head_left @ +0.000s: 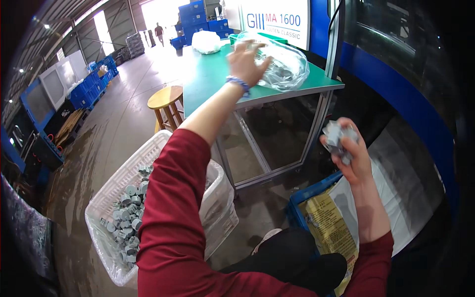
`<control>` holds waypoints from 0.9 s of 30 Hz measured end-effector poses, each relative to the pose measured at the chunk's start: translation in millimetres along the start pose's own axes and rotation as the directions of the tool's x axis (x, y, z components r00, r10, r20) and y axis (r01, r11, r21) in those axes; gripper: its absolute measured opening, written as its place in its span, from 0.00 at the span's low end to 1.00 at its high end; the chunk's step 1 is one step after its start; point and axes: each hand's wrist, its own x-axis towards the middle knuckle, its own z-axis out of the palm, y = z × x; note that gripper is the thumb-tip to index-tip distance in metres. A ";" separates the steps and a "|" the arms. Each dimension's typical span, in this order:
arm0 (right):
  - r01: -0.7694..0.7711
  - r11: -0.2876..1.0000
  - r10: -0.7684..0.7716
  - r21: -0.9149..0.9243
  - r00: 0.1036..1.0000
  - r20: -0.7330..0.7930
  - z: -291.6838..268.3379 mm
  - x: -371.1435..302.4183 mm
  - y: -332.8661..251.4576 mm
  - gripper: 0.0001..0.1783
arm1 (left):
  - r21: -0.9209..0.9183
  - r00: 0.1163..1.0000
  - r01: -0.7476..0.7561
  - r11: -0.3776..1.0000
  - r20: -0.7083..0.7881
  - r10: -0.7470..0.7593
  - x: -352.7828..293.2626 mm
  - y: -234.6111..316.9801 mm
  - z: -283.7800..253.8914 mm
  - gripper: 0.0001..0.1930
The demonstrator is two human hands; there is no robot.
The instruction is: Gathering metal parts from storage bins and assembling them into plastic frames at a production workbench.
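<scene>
My left hand (247, 64) reaches over the green-topped table with its fingers apart. It is at the near left side of a clear plastic bag (289, 69); whether it touches the bag I cannot tell. Inside the bag are greyish things too blurred to name. On the right, my right hand (357, 161) is raised and closed around a clump of grey plastic parts (337, 136). Below my left arm, a white plastic basket (106, 198) with a clear liner holds many similar grey plastic parts (129, 213).
A white plastic bundle (207, 42) lies on the table (203, 79), with a green tray (272, 37) behind the bag. A round wooden stool (165, 97) stands left of it. By my legs is a blue crate (302, 195) with a yellow printed sack (324, 222). A person (159, 33) is far off.
</scene>
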 end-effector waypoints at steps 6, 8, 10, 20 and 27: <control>-0.020 0.985 0.038 -0.169 0.994 0.102 100.8 117.5 6.2 0.19 | -0.424 0.665 0.729 0.538 0.624 -0.409 -33.9 -67.4 7.5 0.44; -0.061 0.987 0.085 -0.150 0.983 0.160 129.1 158.1 28.3 0.18 | -0.600 0.856 0.485 0.636 0.473 -0.207 -38.0 -70.3 8.8 0.36; -0.075 0.993 0.089 -0.094 0.984 0.156 139.7 206.7 52.0 0.17 | -0.520 0.978 0.110 0.847 0.207 0.000 -46.3 -69.3 17.3 0.21; 0.320 0.015 -0.332 -0.947 0.895 0.297 31.9 293.8 52.4 0.43 | -0.443 0.966 0.258 0.858 0.151 -0.212 -56.5 -59.6 38.8 0.30; 0.530 0.165 -0.461 -0.832 0.787 0.410 -63.7 112.8 3.1 0.14 | 0.326 0.963 -0.251 0.911 0.181 0.200 -9.4 -156.6 51.0 0.22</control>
